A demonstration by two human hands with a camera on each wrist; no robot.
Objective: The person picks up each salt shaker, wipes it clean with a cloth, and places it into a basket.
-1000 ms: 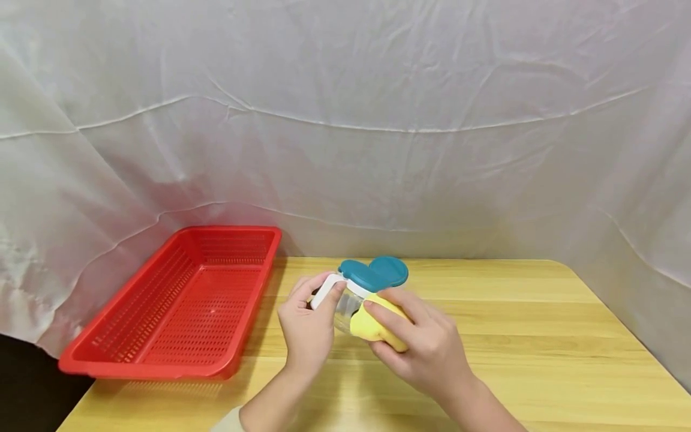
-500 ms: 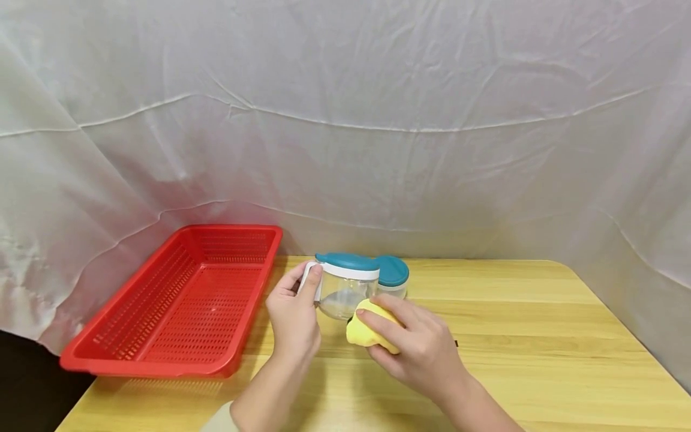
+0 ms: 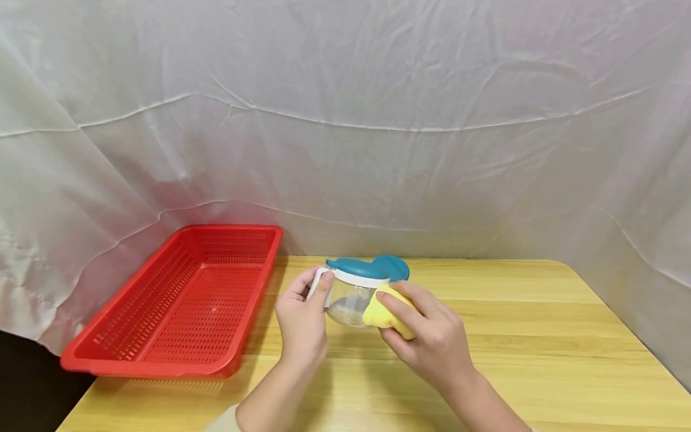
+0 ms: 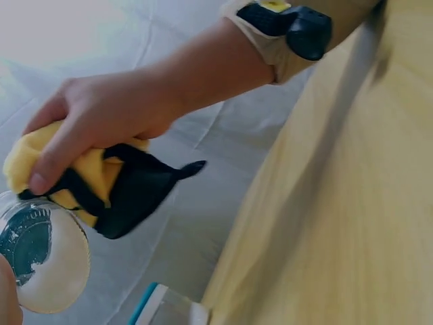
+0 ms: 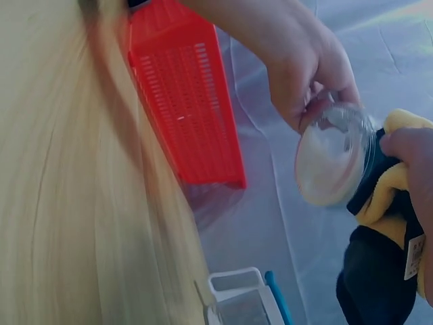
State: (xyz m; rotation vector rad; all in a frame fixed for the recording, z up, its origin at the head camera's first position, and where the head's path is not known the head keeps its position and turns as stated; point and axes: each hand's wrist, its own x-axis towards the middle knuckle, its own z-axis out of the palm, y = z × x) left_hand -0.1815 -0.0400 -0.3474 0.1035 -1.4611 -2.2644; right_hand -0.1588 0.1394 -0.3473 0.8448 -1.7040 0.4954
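My left hand (image 3: 302,318) grips the white handle of a clear jar (image 3: 348,306) with a teal lid and white collar. The jar is held above the table, tilted a little to the right. My right hand (image 3: 432,333) pinches a bunched yellow cloth (image 3: 391,312) against the jar's right side. Black parts of the cloth (image 4: 139,196) hang below the fingers in the left wrist view, and a small white tag shows on it in the right wrist view. In that view the jar's clear base (image 5: 331,166) faces the camera. Fingers partly hide the handle.
A second jar (image 5: 247,305) with a teal lid and white handle stands on the table behind the held one. A red perforated basket (image 3: 205,312) sits at the left. The wooden table (image 3: 540,348) ends at a pale curtain (image 3: 432,180) behind.
The jar swung left and more upright, then came back right and tilted again. The cloth dropped to the jar's lower edge, then rose onto its right side. Both grips stayed the same.
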